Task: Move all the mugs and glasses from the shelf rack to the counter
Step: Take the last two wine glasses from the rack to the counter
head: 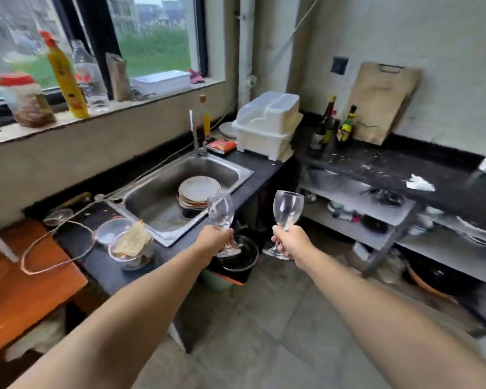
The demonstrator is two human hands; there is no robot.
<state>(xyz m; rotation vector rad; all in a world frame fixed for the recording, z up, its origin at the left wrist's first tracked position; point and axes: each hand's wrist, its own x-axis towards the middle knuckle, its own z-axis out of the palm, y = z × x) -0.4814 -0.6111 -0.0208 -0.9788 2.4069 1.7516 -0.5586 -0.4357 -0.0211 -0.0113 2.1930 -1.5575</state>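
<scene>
Each of my hands holds a clear stemmed wine glass by its stem. My left hand [215, 240] grips one wine glass [221, 210], upright, over the front edge of the black counter [96, 248] beside the sink. My right hand [291, 241] grips a second wine glass [287, 207], tilted slightly, over the floor between the counter and the shelf rack [354, 204] at the right. The rack's shelves carry blurred dishes and pots; I cannot make out single mugs there.
A steel sink [157, 189] holds stacked plates [199, 189]. Glass bowls [115, 228], one with a flatbread, and a cable lie on the counter to its left. A white dish drainer [267, 127], bottles and a cutting board [382, 99] stand at the back. A black bowl [246, 255] sits below my left hand.
</scene>
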